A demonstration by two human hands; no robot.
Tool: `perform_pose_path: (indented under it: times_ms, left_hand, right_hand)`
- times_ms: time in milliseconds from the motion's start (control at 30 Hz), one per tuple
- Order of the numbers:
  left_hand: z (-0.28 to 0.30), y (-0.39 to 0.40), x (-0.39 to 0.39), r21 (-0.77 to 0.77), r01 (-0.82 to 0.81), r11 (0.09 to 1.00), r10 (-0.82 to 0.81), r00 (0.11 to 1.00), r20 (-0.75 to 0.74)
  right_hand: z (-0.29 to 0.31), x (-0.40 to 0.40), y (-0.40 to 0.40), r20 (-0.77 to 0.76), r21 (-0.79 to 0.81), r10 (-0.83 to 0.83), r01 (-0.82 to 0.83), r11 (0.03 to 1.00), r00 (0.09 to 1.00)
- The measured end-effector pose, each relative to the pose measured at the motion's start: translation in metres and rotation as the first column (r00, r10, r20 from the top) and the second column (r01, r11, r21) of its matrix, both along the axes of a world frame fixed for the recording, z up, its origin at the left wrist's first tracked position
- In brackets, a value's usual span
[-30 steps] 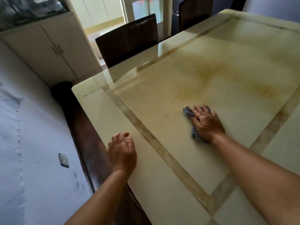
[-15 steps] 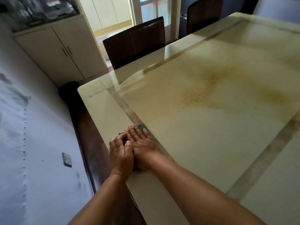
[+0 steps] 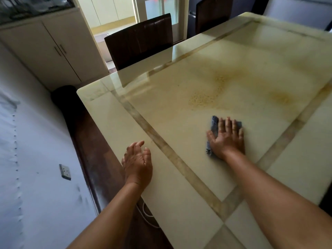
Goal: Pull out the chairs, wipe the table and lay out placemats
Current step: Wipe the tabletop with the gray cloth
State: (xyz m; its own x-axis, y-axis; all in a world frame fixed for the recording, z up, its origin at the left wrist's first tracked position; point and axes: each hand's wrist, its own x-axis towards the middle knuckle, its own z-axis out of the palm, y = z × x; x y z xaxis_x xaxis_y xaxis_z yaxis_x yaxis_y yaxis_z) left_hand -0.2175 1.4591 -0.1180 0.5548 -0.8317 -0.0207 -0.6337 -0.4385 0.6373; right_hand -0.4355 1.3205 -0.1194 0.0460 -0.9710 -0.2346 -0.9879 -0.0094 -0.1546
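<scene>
Pressing flat, the right hand (image 3: 227, 139) spreads straight fingers over the cloth (image 3: 214, 125) on the table (image 3: 179, 123), just short of the yellow stain (image 3: 206, 99), probably its target; the left hand (image 3: 137, 163) rests loose and empty at the edge, seemingly for balance.

Count: 1 glossy cream stone table (image 3: 179, 177) with tan inlay bands, 2 dark brown high-backed chairs (image 3: 139, 39) (image 3: 212, 14), 1 folded blue-grey cloth (image 3: 213, 126), 1 cream two-door cabinet (image 3: 53, 51), 1 grey wall socket (image 3: 64, 171), 2 hands: left hand (image 3: 137, 163), right hand (image 3: 227, 140).
</scene>
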Motion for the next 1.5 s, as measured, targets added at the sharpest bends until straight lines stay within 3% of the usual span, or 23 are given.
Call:
perform_pose_path:
  times_ms: [100,200,267,333,467,600,733,933,1067,1133,1233,1333,1433,1500]
  left_hand:
    - [0.003,-0.003,-0.025,0.005,0.065,0.998,-0.065,0.997,-0.032]
    - [0.005,-0.008,-0.047,-0.007,0.095,0.995,-0.095,0.993,-0.068]
    - [0.007,-0.011,-0.073,-0.010,0.142,0.990,-0.143,0.986,-0.087]
    - [0.006,-0.012,-0.088,0.007,0.199,0.980,-0.197,0.976,-0.091]
    - [0.004,-0.011,-0.101,0.029,0.284,0.958,-0.280,0.953,-0.114]
    - [0.010,-0.007,-0.097,0.024,0.298,0.954,-0.291,0.946,-0.145]
    - [0.014,0.001,-0.091,0.019,0.313,0.949,-0.307,0.938,-0.160]
    - [0.015,0.017,-0.092,0.032,0.282,0.959,-0.274,0.949,-0.159]
    - [0.018,0.026,-0.098,0.040,0.285,0.958,-0.274,0.947,-0.169]
    - [0.020,0.030,-0.102,0.047,0.316,0.948,-0.305,0.939,-0.156]
    - [0.022,0.036,-0.106,0.043,0.349,0.936,-0.339,0.928,-0.156]
    - [0.020,0.039,-0.106,0.042,0.358,0.933,-0.348,0.925,-0.152]
    - [0.018,0.041,-0.105,0.024,0.355,0.935,-0.347,0.925,-0.155]
    - [0.018,0.036,-0.104,0.008,0.341,0.940,-0.336,0.929,-0.153]
  right_hand:
    - [-0.001,0.045,0.066,0.052,-0.014,0.247,-0.247,0.969,0.968]
    - [-0.001,0.070,0.111,0.081,0.015,0.482,-0.485,0.875,0.872]
    - [-0.001,0.048,0.108,0.083,0.032,0.540,-0.544,0.838,0.837]
    - [-0.001,0.014,0.087,0.112,0.012,0.479,-0.483,0.876,0.871]
    - [-0.002,-0.079,0.041,0.062,-0.018,0.145,-0.144,0.989,0.988]
    - [-0.006,-0.127,0.025,0.021,-0.015,-0.055,0.056,0.998,0.998]
    - [-0.002,-0.091,0.056,0.010,0.017,-0.030,0.029,0.999,1.000]
    - [-0.003,0.009,0.171,0.079,0.014,0.322,-0.324,0.946,0.943]
    - [0.005,-0.005,0.192,0.135,0.013,0.465,-0.471,0.882,0.875]
    - [0.005,-0.039,0.177,0.143,0.004,0.407,-0.412,0.911,0.902]
    - [0.003,-0.105,0.142,0.049,0.013,0.151,-0.151,0.988,0.987]
    - [-0.003,-0.146,0.125,0.001,-0.008,-0.040,0.040,0.999,0.999]
    - [-0.008,-0.132,0.135,-0.028,-0.041,-0.106,0.105,0.994,0.994]
    - [-0.007,-0.103,0.151,-0.020,-0.041,-0.049,0.049,0.998,0.999]
